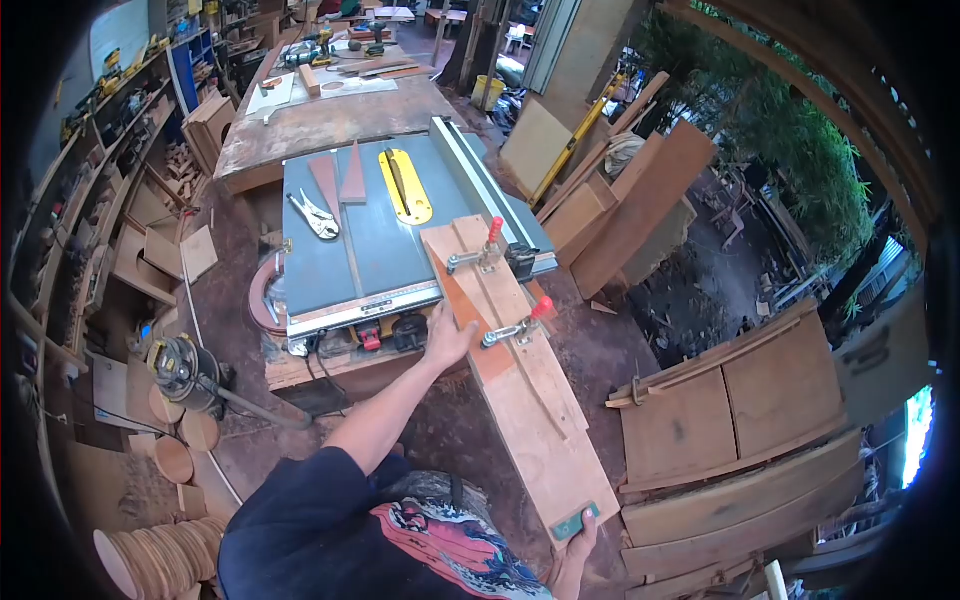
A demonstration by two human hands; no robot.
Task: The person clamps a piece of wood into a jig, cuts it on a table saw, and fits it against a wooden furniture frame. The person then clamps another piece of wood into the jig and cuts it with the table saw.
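Observation:
A long wooden board jig reaches from the front edge of the grey saw table down toward my body. Two toggle clamps with red handles, the upper one and the lower one, are fixed on it. Beneath their tips lies a reddish wood piece. My left hand grips the jig's left edge beside this piece, fingers partly hidden. At the near end, my right hand is closed round the board by a green block.
Locking pliers and two reddish wedges lie on the saw table, left of the yellow blade insert. A metal fence runs along its right side. A shop vacuum stands at left; wooden panels are at right.

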